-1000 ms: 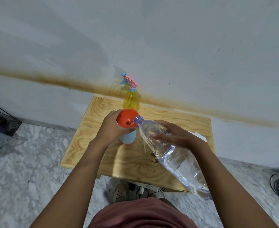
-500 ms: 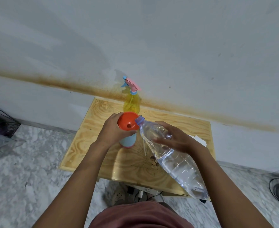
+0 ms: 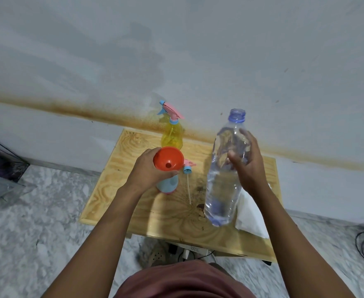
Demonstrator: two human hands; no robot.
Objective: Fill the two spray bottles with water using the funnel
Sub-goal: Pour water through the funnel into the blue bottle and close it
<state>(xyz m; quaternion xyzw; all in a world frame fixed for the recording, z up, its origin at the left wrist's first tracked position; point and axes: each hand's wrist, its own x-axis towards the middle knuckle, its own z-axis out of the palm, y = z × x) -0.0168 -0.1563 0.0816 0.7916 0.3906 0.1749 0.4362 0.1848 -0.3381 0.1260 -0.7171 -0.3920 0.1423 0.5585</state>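
Gripped the water bottle (image 3: 221, 190) in the right hand (image 3: 247, 166), fingers curled round its upper half. Held it upright and uncapped, partly full, over the right side of the table (image 3: 116, 190), well apart from the funnel (image 3: 168, 161). Could not tell whether its base touched the wood. Clasped the orange funnel from the left with the left hand (image 3: 148, 171), fingers and thumb curled round it. Steadied it in the neck of the blue bottle (image 3: 168, 183), which stood near the table's middle. Had the yellow bottle (image 3: 172, 136) upright at the back edge, just behind the funnel, pink-and-blue sprayer on. Had the loose spray head (image 3: 187, 167) lying just right of the blue bottle, dip tube pointing toward the front edge. Had a white tissue (image 3: 252, 214) at the right edge, partly behind the water bottle.
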